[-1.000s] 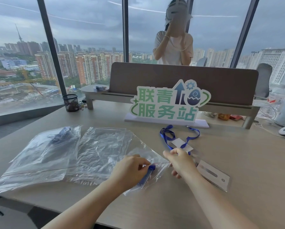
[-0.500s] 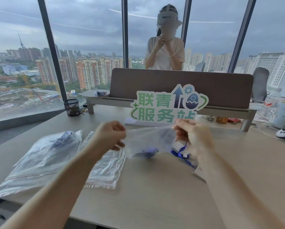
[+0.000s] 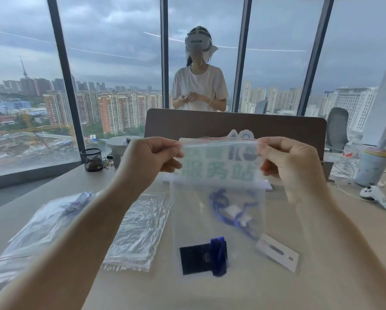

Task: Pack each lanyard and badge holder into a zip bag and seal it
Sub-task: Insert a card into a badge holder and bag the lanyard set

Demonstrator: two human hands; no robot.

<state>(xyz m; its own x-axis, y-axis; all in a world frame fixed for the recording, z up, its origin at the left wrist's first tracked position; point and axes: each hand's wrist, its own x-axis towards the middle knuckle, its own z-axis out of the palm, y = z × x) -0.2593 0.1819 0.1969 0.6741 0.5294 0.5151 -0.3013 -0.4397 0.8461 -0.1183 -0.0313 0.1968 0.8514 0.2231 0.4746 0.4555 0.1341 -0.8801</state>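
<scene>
Above the table (image 3: 277,287), a clear zip bag (image 3: 217,198) hangs upright, its top corners pinched by the left hand (image 3: 151,159) and right hand (image 3: 286,162). Inside at the bottom sits a dark badge holder (image 3: 195,258) with what looks like a rolled blue lanyard (image 3: 218,256).

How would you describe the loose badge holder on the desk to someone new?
Start at the zip bag held up by both hands. Just right of its bottom corner, the badge holder lies flat on the desk. Unlike its neighbours, it is a pale, unbagged card with a slot.
</scene>
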